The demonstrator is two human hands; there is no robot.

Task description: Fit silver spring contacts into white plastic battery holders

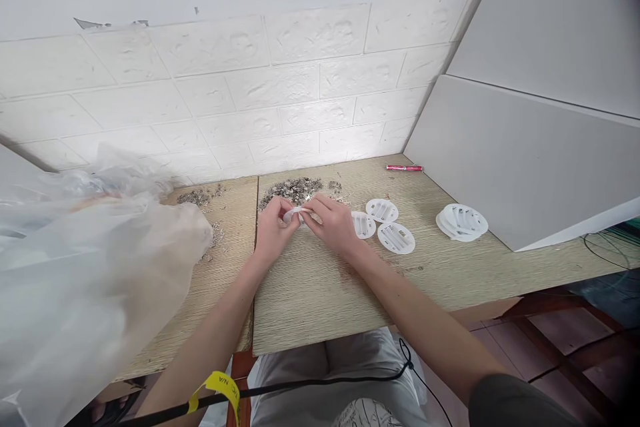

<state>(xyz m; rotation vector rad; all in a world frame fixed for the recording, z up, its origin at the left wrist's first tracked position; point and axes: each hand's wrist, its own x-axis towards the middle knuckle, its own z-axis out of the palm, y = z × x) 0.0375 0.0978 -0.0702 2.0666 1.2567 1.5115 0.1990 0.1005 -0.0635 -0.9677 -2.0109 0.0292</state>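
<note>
Between my two hands is a round white plastic disc, tilted up off the table and partly hidden by fingers. My left hand grips its left edge. The fingers of my right hand pinch near its right side; whether a small metal piece is in them I cannot make out. Just behind the hands lies a pile of small metal pieces. Right of my right hand are several more discs with slots: one partly behind the hand, a second disc and a third disc.
A stack of white discs stands farther right, by a grey panel. A red pen lies near the wall. At left, a large clear plastic bag covers much of the table, beside scattered metal pieces. A black cable crosses low.
</note>
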